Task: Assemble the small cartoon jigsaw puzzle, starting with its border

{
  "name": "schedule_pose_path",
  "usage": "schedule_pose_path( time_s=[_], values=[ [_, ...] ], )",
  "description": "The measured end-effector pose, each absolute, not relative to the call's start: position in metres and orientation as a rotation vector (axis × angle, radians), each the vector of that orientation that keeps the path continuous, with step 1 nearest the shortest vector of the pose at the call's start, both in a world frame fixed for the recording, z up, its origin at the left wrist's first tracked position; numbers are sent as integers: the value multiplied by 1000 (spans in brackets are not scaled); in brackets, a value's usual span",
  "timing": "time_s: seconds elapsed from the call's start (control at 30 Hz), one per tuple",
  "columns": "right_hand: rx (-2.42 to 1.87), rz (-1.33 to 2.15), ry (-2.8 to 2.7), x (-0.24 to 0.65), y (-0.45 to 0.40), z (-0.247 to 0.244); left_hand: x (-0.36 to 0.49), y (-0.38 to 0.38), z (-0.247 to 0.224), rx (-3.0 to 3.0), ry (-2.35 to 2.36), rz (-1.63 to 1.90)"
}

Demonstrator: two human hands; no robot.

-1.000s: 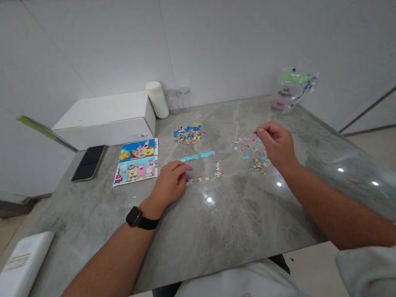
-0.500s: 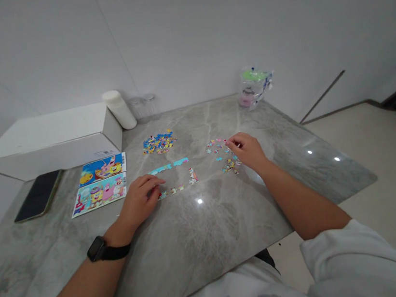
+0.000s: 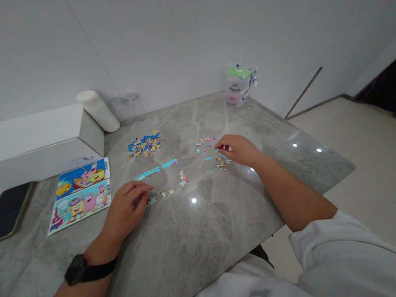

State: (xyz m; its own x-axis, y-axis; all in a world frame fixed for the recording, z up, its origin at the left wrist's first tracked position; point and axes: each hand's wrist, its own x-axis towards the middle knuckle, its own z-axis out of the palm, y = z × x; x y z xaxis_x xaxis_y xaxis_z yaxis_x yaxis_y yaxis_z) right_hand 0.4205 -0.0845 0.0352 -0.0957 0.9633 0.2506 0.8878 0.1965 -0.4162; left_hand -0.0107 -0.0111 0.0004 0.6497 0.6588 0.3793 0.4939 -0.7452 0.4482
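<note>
A black flat phone (image 3: pixel 5 213) and two bright cartoon picture cards (image 3: pixel 79 192) lie left; the bare left hand (image 3: pixel 127 209), fingers loosely spread, covers the near-left corner of the partial jigsaw border (image 3: pixel 159 169) (gappy, light blue along its far edge) on the grey marbled desk (image 3: pixel 210 244). The right hand's (image 3: pixel 232 149) grip is narrow over loose colourful pieces (image 3: pixel 220 165); whether it holds one, I cannot tell.

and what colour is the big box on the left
White: the box shows plain white on its top and front, best seen in the head view.
</note>
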Motion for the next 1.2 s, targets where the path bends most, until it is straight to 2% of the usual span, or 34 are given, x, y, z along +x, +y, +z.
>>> schedule_pose_path(
  time_s=[0.2, 0.8, 1.2],
  values=[
    [-1840, 334, -2259, 410, -90, 29, -10, -12, 2, 2588, 880, 788],
    [-1851, 366, -2269, 403, -94, 22, -10, -14, 2, 2586, 862, 794],
    [-1590, 698, -1764, 391, -75, 59, -9, -17, 5, 2591, 867, 802]
  ],
)
